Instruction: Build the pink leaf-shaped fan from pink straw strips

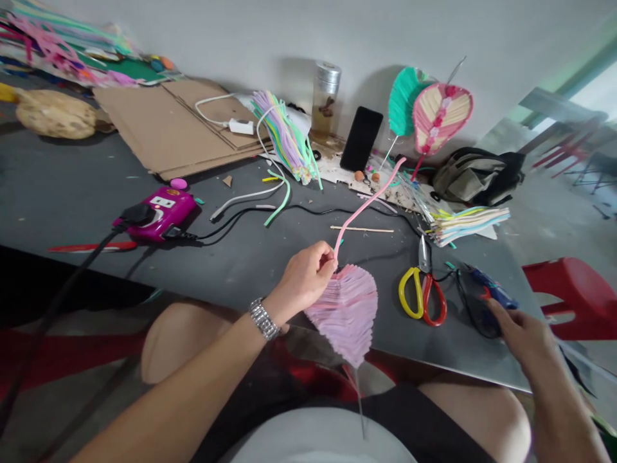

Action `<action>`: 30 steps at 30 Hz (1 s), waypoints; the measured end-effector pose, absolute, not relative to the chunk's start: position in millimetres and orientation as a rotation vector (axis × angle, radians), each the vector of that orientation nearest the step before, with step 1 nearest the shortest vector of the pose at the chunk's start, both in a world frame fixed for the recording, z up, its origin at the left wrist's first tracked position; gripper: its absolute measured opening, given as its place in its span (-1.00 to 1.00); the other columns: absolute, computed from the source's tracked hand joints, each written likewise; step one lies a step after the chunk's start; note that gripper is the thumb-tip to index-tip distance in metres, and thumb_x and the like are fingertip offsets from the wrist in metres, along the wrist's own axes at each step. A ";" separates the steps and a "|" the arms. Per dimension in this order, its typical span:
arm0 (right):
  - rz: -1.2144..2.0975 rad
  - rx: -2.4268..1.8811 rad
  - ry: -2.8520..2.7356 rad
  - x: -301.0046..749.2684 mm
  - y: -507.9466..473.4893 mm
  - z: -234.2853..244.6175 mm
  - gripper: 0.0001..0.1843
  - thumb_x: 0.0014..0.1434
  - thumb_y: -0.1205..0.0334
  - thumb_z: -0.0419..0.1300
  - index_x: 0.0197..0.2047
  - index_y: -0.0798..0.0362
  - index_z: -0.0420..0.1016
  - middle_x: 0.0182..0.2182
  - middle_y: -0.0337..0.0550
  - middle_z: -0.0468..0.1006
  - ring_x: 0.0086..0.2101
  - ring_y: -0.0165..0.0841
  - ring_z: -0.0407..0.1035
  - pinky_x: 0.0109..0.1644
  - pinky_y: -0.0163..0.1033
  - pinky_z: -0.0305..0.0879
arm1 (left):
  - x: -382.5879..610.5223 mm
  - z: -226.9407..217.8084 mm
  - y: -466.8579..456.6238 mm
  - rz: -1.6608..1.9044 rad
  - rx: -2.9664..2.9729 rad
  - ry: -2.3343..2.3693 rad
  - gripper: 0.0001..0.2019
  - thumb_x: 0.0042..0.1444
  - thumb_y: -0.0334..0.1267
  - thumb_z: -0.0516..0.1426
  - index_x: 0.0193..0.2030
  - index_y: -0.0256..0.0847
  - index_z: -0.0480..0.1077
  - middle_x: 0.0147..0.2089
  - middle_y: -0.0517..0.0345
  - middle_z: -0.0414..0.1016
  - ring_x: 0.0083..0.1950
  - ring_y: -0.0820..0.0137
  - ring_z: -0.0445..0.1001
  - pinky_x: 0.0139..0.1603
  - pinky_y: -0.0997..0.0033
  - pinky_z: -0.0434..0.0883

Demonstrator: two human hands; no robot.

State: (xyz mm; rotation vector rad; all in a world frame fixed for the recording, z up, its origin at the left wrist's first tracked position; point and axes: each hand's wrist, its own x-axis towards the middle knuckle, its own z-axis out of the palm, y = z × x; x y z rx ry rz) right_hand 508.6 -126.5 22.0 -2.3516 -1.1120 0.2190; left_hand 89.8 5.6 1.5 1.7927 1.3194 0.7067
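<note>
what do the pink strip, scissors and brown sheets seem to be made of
Pink strip: probably chenille, matte and soft-edged. Scissors: metal blades with a grey sheen; smooth yellow and red handles, possibly plastic-coated. Brown sheets: likely cardboard, matte, plain brown and stiff-looking.

The left hand covers the lower end of the pink strip and part of the leaf's upper left side. The right hand is blurred, so whether it grips or only touches the blue tool cannot be told. The picture's left edge cuts off the pile of strips, and the print on the purple socket box is too small to read.
</note>
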 end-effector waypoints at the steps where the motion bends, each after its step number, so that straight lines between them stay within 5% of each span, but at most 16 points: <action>1: 0.051 -2.470 -1.177 497.5 -125.6 29.8 -0.66 0.02 -0.13 0.44 -0.55 -0.11 0.53 -0.62 -0.01 0.45 -0.63 -0.30 0.22 -0.57 -0.11 0.10 | 89.9 1.5 5.6 0.704 1.795 1.321 -0.92 0.26 -0.33 0.09 -0.29 -0.16 0.36 -0.33 0.20 0.55 -0.39 0.42 0.41 -0.33 0.41 0.24; 4: -0.361 -2.109 -1.486 424.8 -107.3 47.5 -0.76 0.27 -0.01 0.26 -0.22 -0.01 0.61 -0.35 0.05 0.57 -0.33 -0.13 0.47 -0.27 -0.04 0.38 | 89.8 1.2 5.8 0.697 1.807 1.321 -0.91 0.26 -0.33 0.10 -0.30 -0.16 0.36 -0.35 0.21 0.53 -0.40 0.42 0.40 -0.32 0.40 0.23; 9: 0.165 -1.158 -2.411 290.8 -39.8 38.8 -0.65 0.42 0.33 0.00 0.11 -0.02 0.54 0.08 0.05 0.59 0.06 -0.18 0.49 0.11 -0.06 0.46 | 90.3 -0.8 4.0 0.727 1.855 1.308 -0.91 0.29 -0.32 0.09 -0.28 -0.15 0.35 -0.34 0.20 0.51 -0.33 0.36 0.43 -0.28 0.36 0.26; 15: 0.151 -1.027 -2.572 276.4 7.6 12.8 -0.71 0.43 0.39 -0.01 -0.07 0.12 0.55 -0.26 0.01 0.59 -0.24 -0.22 0.41 -0.15 -0.14 0.34 | 89.8 -3.4 -1.8 0.791 1.899 1.295 -0.92 0.28 -0.35 0.07 -0.27 -0.16 0.35 -0.27 0.11 0.53 -0.23 0.29 0.48 -0.19 0.31 0.32; 20: 0.189 -1.048 -2.612 286.9 10.3 12.3 -0.78 0.40 0.37 0.08 -0.18 0.07 0.56 -0.16 0.01 0.59 -0.16 -0.23 0.37 -0.11 -0.16 0.22 | 83.1 -6.5 -11.7 0.957 1.878 1.249 -0.89 0.22 -0.43 0.09 -0.18 -0.16 0.39 -0.21 0.13 0.52 -0.20 0.32 0.47 -0.13 0.32 0.36; 30: 0.111 -1.043 -2.628 290.4 14.0 5.4 -0.76 0.42 0.30 0.12 -0.28 0.06 0.56 -0.33 -0.11 0.56 -0.20 -0.25 0.32 -0.05 -0.13 0.06 | 70.3 -14.9 -38.4 0.857 2.271 1.545 -0.83 0.27 -0.39 0.13 -0.03 -0.20 0.45 -0.01 -0.04 0.50 0.00 0.14 0.41 0.04 0.13 0.37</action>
